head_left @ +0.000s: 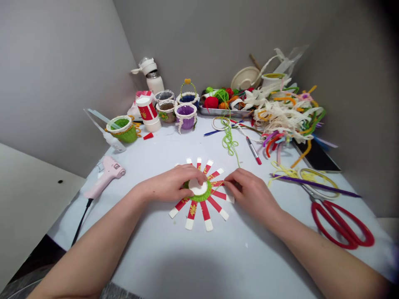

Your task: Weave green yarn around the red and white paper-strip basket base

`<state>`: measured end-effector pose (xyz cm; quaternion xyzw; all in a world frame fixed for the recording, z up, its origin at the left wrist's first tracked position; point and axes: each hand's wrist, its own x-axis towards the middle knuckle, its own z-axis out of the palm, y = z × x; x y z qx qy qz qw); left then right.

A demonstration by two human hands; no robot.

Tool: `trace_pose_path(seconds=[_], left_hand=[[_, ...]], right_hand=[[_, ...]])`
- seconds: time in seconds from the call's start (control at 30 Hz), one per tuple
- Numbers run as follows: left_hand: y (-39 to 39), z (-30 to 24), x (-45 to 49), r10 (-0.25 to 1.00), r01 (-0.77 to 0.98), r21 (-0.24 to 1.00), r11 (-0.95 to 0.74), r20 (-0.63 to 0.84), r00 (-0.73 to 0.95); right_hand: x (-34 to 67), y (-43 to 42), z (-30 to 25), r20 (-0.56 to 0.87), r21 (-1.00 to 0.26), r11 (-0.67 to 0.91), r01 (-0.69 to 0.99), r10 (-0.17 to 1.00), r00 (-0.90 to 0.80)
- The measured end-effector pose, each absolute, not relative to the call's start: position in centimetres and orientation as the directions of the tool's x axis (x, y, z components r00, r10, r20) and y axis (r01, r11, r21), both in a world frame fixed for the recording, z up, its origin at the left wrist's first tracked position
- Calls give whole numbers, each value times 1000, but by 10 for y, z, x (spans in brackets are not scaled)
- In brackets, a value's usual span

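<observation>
A paper cup cut into red-and-white strips (202,199) lies fanned out flat on the white table (199,253). Green yarn (230,141) is wound round its white round base and trails away towards the back. My left hand (171,183) rests on the left side of the fan, fingers curled down on the base and holding it still. My right hand (249,192) sits at the right side, fingertips pinched together at the strips where the green yarn runs in.
Red scissors (341,224) and a purple stick (314,182) lie at the right. A pink glue gun (104,176) is at the left. Yarn-covered cup baskets (185,116), a tray of yarn balls (222,101), pipe cleaners (286,120) and a red pen (254,150) crowd the back.
</observation>
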<state>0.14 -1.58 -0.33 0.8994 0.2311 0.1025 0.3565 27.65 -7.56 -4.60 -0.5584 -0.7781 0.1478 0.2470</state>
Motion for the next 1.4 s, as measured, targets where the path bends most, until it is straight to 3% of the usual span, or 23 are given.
trace_pose_path(seconds=[0.17, 0.43, 0.6, 0.83, 1.13, 1.4], left_hand=[[-17, -5, 5, 493, 315, 688, -654, 71, 867], [-20, -16, 12, 600, 404, 667, -627, 82, 796], [-17, -12, 6, 604, 447, 627, -639, 49, 795], [-14, 2, -3, 599, 484, 609, -628, -18, 800], [-5, 1, -16, 542, 447, 716, -536, -114, 832], [-3, 3, -17, 516, 436, 778, -452, -171, 839]], right_hand=[[276, -72, -47, 172, -564, 288, 774, 958, -231], [276, -71, -45, 150, -575, 268, 773, 963, -222], [277, -71, -45, 166, -583, 295, 757, 955, -245], [279, -75, -40, 211, -548, 435, 715, 899, -385], [278, -101, -18, 83, -441, 634, 636, 734, -674], [281, -110, -16, -57, -414, 657, 630, 672, -739]])
